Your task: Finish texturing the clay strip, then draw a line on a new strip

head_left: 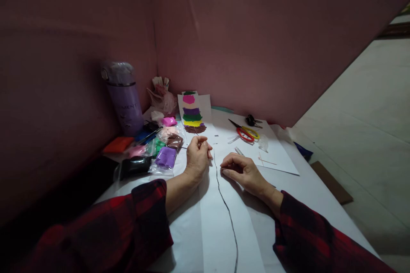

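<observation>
My left hand [197,156] is closed, fingers curled, above the white paper [221,230]. A short thin dark end shows at its left side; I cannot tell whether it is held. To its right, my right hand [242,171] has thumb and fingertips pinched together, and whatever they hold is hidden or too small to make out. A long thin dark line [228,211] winds down the paper between the hands; whether it is drawn or a laid strand is unclear. Just beyond the left hand stands a sheet with stacked bands of colour [192,117].
Bagged clay packets [165,158] in several colours crowd the left, with a purple bottle [125,102] behind. Red-and-yellow scissors [246,133], a small black object [251,120] and thin sticks [267,161] lie at the right. Pink walls [224,42] close off the back.
</observation>
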A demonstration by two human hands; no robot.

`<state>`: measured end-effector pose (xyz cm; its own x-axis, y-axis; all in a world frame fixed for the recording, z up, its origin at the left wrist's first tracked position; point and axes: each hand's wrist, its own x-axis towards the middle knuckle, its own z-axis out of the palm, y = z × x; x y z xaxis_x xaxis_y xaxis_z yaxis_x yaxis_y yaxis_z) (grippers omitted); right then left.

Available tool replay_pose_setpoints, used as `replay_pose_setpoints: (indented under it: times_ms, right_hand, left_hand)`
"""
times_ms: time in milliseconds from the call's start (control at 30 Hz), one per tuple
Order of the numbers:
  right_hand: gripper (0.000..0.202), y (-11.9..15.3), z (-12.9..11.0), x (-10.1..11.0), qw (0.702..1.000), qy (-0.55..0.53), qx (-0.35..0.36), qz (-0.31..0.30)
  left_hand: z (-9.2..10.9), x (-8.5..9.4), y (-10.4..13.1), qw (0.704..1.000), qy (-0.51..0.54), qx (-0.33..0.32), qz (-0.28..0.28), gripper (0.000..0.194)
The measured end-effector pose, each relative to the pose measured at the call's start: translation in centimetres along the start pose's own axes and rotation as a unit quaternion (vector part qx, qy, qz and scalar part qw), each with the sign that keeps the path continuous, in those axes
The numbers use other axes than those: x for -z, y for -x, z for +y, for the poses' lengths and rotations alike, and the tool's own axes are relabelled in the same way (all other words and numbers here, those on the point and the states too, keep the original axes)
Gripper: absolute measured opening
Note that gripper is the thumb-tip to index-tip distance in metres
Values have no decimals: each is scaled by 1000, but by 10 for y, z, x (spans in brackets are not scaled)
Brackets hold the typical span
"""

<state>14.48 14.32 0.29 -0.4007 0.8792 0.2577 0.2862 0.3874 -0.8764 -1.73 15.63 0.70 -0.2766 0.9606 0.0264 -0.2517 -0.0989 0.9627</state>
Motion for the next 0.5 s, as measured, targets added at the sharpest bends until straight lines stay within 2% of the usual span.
replay_pose_setpoints:
  times_ms: [133, 267, 367, 500]
  right_hand:
    - [14, 0, 1, 2, 989, -126, -67, 30]
    - [18, -1, 4, 4, 981, -172, -89, 18]
    - [14, 0, 4, 3, 988, -137, -68, -2]
    - [3, 0, 2, 2, 1000, -6, 0, -23]
  left_hand:
    - [1, 0, 1, 1000, -8, 0, -4, 6]
    - [-1, 1, 1, 1000, -1, -3, -5, 5]
    - [-1, 1, 1, 1000, 5, 1, -1, 5]
    - [-2, 0, 1, 1000, 5, 1, -2, 5]
